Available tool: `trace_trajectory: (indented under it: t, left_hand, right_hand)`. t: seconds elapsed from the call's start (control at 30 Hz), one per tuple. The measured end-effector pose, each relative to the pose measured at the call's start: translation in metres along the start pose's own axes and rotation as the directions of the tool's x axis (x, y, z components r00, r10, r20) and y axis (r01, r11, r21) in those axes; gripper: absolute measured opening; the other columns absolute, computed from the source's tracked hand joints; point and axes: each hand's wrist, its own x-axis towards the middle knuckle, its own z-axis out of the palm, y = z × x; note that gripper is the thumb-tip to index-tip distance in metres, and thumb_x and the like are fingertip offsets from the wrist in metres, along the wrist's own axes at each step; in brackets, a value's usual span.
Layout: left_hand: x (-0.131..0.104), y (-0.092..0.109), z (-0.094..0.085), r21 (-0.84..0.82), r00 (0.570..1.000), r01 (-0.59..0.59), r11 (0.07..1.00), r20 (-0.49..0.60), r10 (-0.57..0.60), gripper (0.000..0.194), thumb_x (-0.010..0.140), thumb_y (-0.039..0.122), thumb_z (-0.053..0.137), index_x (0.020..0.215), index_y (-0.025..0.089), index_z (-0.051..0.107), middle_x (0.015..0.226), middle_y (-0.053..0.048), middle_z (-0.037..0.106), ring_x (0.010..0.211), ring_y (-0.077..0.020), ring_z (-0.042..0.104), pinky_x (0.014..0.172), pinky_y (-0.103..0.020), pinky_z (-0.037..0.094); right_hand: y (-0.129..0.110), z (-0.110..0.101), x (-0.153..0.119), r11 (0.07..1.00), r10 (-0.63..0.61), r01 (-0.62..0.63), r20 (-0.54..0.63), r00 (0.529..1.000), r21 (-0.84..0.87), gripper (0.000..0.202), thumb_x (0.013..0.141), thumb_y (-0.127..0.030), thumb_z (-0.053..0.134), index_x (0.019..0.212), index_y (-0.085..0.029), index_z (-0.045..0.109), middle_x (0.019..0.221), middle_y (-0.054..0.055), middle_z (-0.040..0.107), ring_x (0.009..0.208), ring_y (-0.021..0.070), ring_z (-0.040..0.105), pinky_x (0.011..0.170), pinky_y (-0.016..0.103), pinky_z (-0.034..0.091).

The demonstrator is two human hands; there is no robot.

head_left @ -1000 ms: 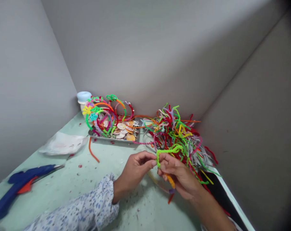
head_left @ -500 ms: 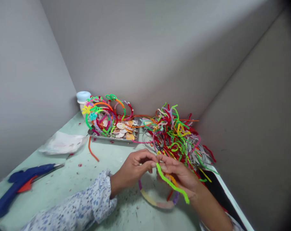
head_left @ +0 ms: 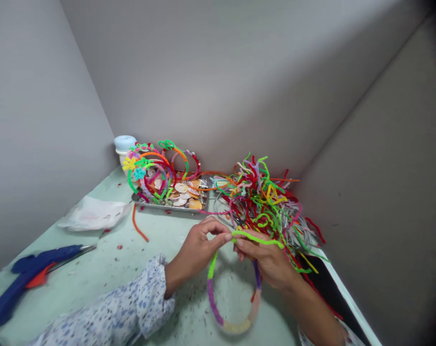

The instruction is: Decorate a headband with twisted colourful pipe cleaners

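Currently in hand: one lime green pipe cleaner (head_left: 259, 238), thin and fuzzy, held above the tabletop (head_left: 167, 250) at the top of a hoop (head_left: 212, 302), its loose length lying across the fingers of the right hand (head_left: 263, 259)

Hands, two, bare, meeting just in front of the pile: left hand (head_left: 201, 245) with thumb and forefinger pinched together at the near end of the pipe cleaner; right hand curled closed, thumb against forefinger, around the upper part of the hoop, its inner fingers partly hidden

Hoop, one, hanging below both hands, banded lime green, purple, cream, pale pink and violet

Sleeve (head_left: 142, 300), one, pale with blue spots, on the left arm

Pile of pipe cleaners (head_left: 263, 199), mixed colours, tangled, beyond the right hand

Metal tray (head_left: 167, 208), one, near the back wall, holding flat pale and orange pieces (head_left: 184, 189); decorated headbands (head_left: 171, 168), several, upright at its left end, some with flowers

Tub (head_left: 125, 142), one, blue-topped, behind the headbands

Orange strip (head_left: 139, 226), one, in front of the tray

Plastic bag (head_left: 93, 215), one, whitish, left of the strip

Glue gun (head_left: 41, 262), one, blue with orange trigger, on its side, far left
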Motion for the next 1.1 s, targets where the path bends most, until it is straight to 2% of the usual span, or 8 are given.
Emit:
trace_trajectory:
  t: [0.17,0.3,0.47,0.6,0.77,0.93,1.0,1.1]
  left_hand:
    - [0.004,-0.004,-0.001,-0.310,0.983,0.181,0.933,0.061,-0.170,0.034,0.088,0.038,0.045,0.083,0.015,0.069,0.076,-0.004,0.063,0.078,-0.0160,0.056,0.076,-0.027,0.041]
    - [0.005,-0.007,0.001,-0.391,0.962,0.271,0.880,0.145,-0.232,0.018,0.077,0.029,0.063,0.085,0.014,0.069,0.078,-0.004,0.067,0.077,-0.0161,0.058,0.077,-0.028,0.043]
    - [0.004,-0.017,0.006,-0.434,0.962,0.264,0.861,0.186,-0.202,0.016,0.076,0.029,0.064,0.079,0.013,0.066,0.069,-0.004,0.066,0.067,-0.0165,0.060,0.070,-0.029,0.045]
    - [-0.001,-0.023,0.009,-0.389,0.976,0.215,0.896,0.116,-0.184,0.014,0.079,0.029,0.060,0.079,0.015,0.062,0.068,-0.003,0.064,0.065,-0.0157,0.060,0.066,-0.028,0.045]
    - [-0.003,-0.025,0.014,-0.449,0.973,0.229,0.864,0.101,-0.206,0.015,0.080,0.030,0.059,0.081,0.015,0.060,0.065,-0.001,0.061,0.059,-0.0140,0.058,0.061,-0.026,0.045]
    - [-0.001,-0.033,0.017,-0.460,0.972,0.222,0.860,0.039,-0.231,0.019,0.077,0.028,0.064,0.090,0.014,0.066,0.085,-0.005,0.066,0.073,-0.0143,0.059,0.073,-0.026,0.045]
    - [-0.002,-0.040,0.019,-0.466,0.970,0.229,0.854,0.037,-0.239,0.020,0.075,0.028,0.066,0.090,0.014,0.067,0.083,-0.005,0.067,0.075,-0.0147,0.059,0.074,-0.026,0.045]
    - [-0.003,-0.049,0.021,-0.531,0.958,0.272,0.803,0.074,-0.276,0.021,0.074,0.031,0.067,0.086,0.014,0.065,0.069,-0.002,0.064,0.062,-0.0136,0.057,0.064,-0.027,0.045]
  right_hand:
    - [0.013,-0.006,0.005,0.980,0.074,-0.067,-0.036,0.997,0.185,0.022,0.071,-0.031,0.074,0.087,-0.016,0.069,0.071,0.001,0.063,0.059,0.0090,0.053,0.058,0.021,0.040]
    - [0.019,-0.007,0.010,0.970,0.067,-0.066,0.003,0.998,0.232,0.022,0.071,-0.030,0.073,0.088,-0.016,0.069,0.072,0.001,0.062,0.060,0.0079,0.053,0.059,0.020,0.040]
    - [0.031,-0.004,0.011,0.949,0.079,-0.093,0.060,0.995,0.302,0.019,0.074,-0.028,0.072,0.088,-0.016,0.070,0.074,0.002,0.062,0.063,0.0086,0.053,0.061,0.020,0.040]
    - [0.040,0.003,0.011,0.925,0.092,-0.109,0.064,0.994,0.364,0.017,0.073,-0.031,0.072,0.085,-0.019,0.070,0.074,0.001,0.060,0.064,0.0100,0.053,0.062,0.022,0.041]
    - [0.043,0.009,0.013,0.906,0.120,-0.117,0.018,0.993,0.407,0.015,0.071,-0.030,0.073,0.082,-0.020,0.069,0.073,0.001,0.059,0.062,0.0111,0.052,0.060,0.023,0.041]
    - [0.043,0.012,0.017,0.911,0.101,-0.070,-0.055,0.993,0.406,0.018,0.071,-0.030,0.072,0.087,-0.021,0.069,0.079,0.001,0.063,0.066,0.0122,0.054,0.067,0.025,0.043]
    - [0.044,0.015,0.017,0.916,0.096,-0.059,-0.074,0.993,0.397,0.020,0.070,-0.031,0.073,0.086,-0.020,0.069,0.080,0.002,0.063,0.067,0.0123,0.055,0.068,0.025,0.043]
    - [0.046,0.020,0.015,0.937,0.098,-0.061,-0.090,0.991,0.344,0.024,0.070,-0.035,0.072,0.086,-0.018,0.067,0.078,0.002,0.062,0.069,0.0126,0.057,0.068,0.026,0.043]
